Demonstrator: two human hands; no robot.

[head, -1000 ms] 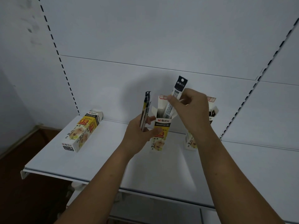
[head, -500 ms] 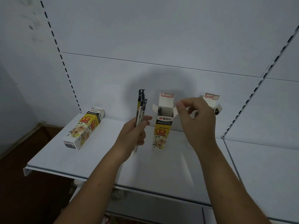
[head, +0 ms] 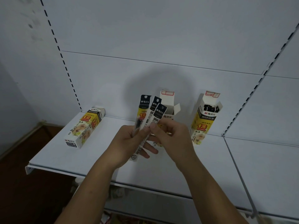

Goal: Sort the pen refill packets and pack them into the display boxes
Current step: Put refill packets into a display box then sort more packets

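Observation:
My left hand (head: pixel 127 139) grips a fan of three pen refill packets (head: pixel 149 113), black-topped with yellow and white print, held upright over the shelf. My right hand (head: pixel 171 135) pinches the rightmost packet of the fan near its middle. Right behind my hands stands an open display box (head: pixel 169 104) with its top flap up; its lower part is hidden by my fingers. A second open display box (head: pixel 204 120) stands to the right with dark packet tops showing inside. A third display box (head: pixel 85 126), closed, lies on its side at the left.
All the boxes sit on a white metal shelf (head: pixel 210 172) with a raised front lip. White back panels and slotted uprights (head: pixel 64 62) rise behind. A dark floor shows at the lower left, below the shelf.
My right hand left the middle box's opening and came across to the packets in my left hand. The packets now spread into a fan. The camera view shifted slightly left.

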